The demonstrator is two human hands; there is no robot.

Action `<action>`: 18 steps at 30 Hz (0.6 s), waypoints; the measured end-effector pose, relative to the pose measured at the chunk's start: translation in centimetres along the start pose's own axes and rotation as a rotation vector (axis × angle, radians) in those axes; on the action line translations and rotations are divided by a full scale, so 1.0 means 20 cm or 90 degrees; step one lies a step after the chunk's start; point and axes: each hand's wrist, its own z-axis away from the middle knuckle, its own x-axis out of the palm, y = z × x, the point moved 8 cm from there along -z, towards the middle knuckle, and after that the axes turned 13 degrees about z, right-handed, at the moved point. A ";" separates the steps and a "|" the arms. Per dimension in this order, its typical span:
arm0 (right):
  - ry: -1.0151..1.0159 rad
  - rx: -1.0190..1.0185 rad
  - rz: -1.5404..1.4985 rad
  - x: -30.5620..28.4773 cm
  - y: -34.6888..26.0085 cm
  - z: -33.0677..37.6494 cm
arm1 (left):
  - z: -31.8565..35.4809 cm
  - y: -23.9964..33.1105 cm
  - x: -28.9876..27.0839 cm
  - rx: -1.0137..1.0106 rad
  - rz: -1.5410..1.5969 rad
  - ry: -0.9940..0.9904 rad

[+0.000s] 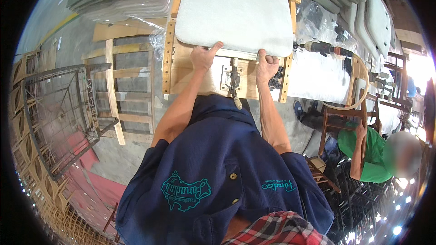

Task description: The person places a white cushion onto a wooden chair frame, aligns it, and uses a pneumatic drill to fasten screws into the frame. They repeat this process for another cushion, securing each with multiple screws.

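Holding the near edge of a pale pad (234, 13) in both hands. With the left hand (205, 59), gripping left of the middle, thumb on top, other fingers mostly out of sight. With the right hand (267, 67), gripping near the right corner, thumb against the edge, fingers curled in below. Resting the pad over a wooden tabletop (184, 75), between a left rail (168, 59) and a right rail (286, 81). Facing a clamp (235, 78) between the forearms, handle pointing toward the navy shirt (204, 159). Just beyond the right rail, a power tool (315, 46). Farther right, a co-worker (370, 154) in green, beside a chair (343, 112).
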 end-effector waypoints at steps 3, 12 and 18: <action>0.027 -0.010 0.030 0.00 -0.03 0.00 | -0.04 -0.07 0.00 0.041 -0.013 0.011; 0.116 -0.203 0.405 -0.12 -0.38 0.08 | 0.25 0.23 -0.29 0.145 0.058 0.323; -0.050 -0.458 0.600 0.10 -0.59 -0.28 | -0.15 0.66 -0.13 0.431 -0.256 -0.017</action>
